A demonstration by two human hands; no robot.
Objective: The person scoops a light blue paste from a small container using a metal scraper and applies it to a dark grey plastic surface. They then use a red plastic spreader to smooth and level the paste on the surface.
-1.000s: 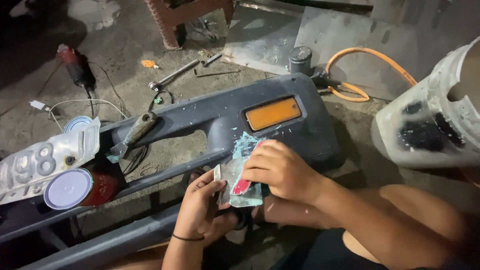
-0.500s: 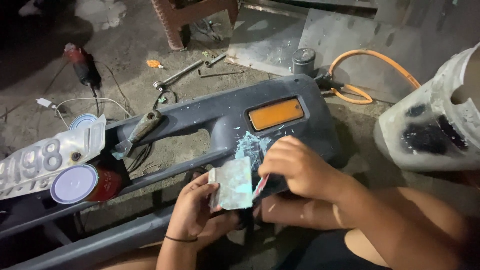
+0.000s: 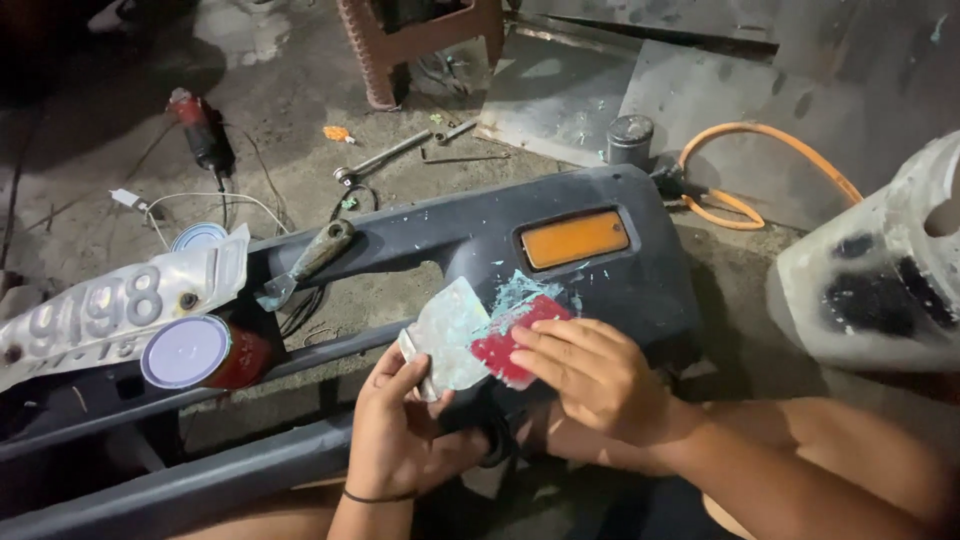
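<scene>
Above the dark bumper (image 3: 600, 290), the left hand (image 3: 400, 440) pinches a pale card (image 3: 450, 335); the right hand (image 3: 595, 375) grips a red scraper (image 3: 515, 340) against it.

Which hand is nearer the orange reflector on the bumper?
Right. The right hand sits just below the orange reflector, pressing a red spreader. The left hand is lower and farther left, holding a pale card.
</scene>
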